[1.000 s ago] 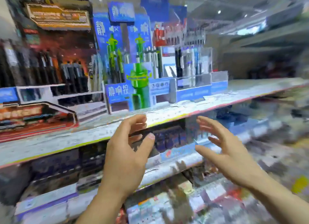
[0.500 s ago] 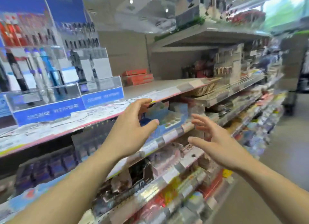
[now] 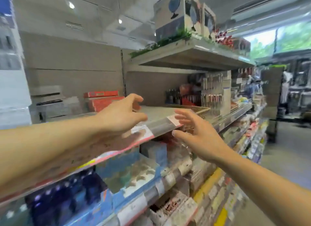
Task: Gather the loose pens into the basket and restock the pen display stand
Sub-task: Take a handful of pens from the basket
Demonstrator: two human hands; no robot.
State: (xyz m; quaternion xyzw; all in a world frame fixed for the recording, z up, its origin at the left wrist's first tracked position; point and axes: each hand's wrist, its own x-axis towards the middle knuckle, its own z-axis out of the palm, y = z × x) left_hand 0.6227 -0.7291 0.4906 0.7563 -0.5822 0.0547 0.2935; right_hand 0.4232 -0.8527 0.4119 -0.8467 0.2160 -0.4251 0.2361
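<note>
Both hands reach out over the aisle side of a shelf point(image 3: 156, 113), each grip loose and holding nothing. The left hand point(image 3: 121, 114) hangs above the shelf's front edge, fingers curled slightly; the right hand point(image 3: 198, 138) is spread just before and below that edge. A wicker basket point(image 3: 196, 110) sits on the shelf beyond the hands. Red boxes point(image 3: 101, 99) stand near the back wall, with bare shelf between.

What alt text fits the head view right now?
Both bare hands, left hand and right hand, reach open and empty toward a wicker basket on a store shelf. Red boxes sit further left; blurred stationery fills the lower shelves.
</note>
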